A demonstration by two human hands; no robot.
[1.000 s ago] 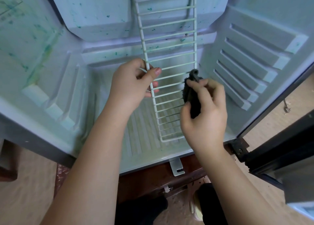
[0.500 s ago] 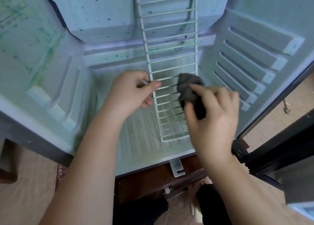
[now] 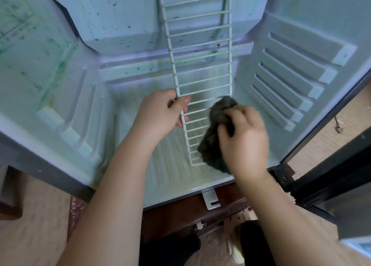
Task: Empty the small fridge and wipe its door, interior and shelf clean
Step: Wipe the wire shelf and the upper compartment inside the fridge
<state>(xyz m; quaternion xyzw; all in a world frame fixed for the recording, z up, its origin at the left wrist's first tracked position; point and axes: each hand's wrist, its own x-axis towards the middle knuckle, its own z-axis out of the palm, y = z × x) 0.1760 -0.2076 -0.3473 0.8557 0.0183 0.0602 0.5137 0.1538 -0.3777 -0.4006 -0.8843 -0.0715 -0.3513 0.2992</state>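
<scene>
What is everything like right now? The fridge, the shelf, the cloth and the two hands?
Fridge: open, only the shelf inside, walls speckled with green stains.
Door: swung open on the right.
Wire shelf: out of its slots, standing on end inside the fridge.
Cloth: dark, bunched up, against the shelf's right side.
Left hand: grips the shelf's left rail.
Right hand: holds the cloth.

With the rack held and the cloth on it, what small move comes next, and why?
Probably slide the cloth up the rack: the right hand presses it on the lower rungs, the left hand grips the side rail, and most rungs lie above.
</scene>
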